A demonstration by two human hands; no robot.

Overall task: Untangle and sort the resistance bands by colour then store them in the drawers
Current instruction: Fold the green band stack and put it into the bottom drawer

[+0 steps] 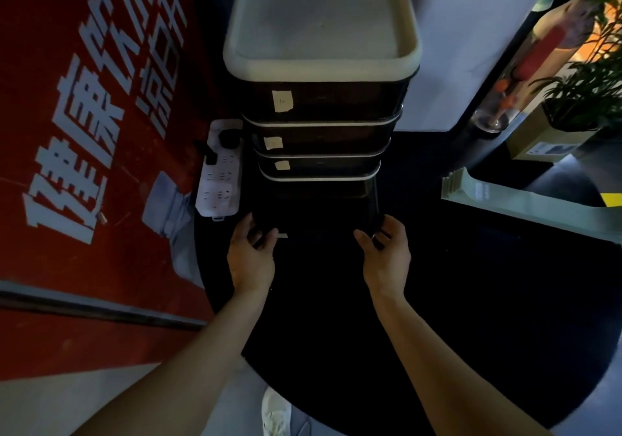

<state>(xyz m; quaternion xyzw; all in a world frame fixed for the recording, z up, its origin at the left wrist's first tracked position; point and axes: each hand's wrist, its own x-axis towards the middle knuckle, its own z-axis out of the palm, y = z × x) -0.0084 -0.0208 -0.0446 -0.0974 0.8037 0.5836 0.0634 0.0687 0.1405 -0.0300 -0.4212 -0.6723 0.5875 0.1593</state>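
Although the task concerned resistance bands, none could be seen anywhere. What showed was a dark drawer unit (319, 125) with a pale lid, standing on a black floor mat (336, 317); its three upper drawers were pushed in, each with a small paper label. The bottom drawer (316, 213) was pulled out towards the viewer, its inside too dark to tell whether bands lay there.

The left hand (250, 253) curled its fingers over the drawer's front left corner, and the right hand (387, 250) did likewise at the front right corner (each grip was on the drawer's edge, carrying no band).

Judging from this, sorting seemed finished or out of view, and storing looked near its end.

Beside the unit lay a white power strip (220, 173), against a red banner (84, 132).
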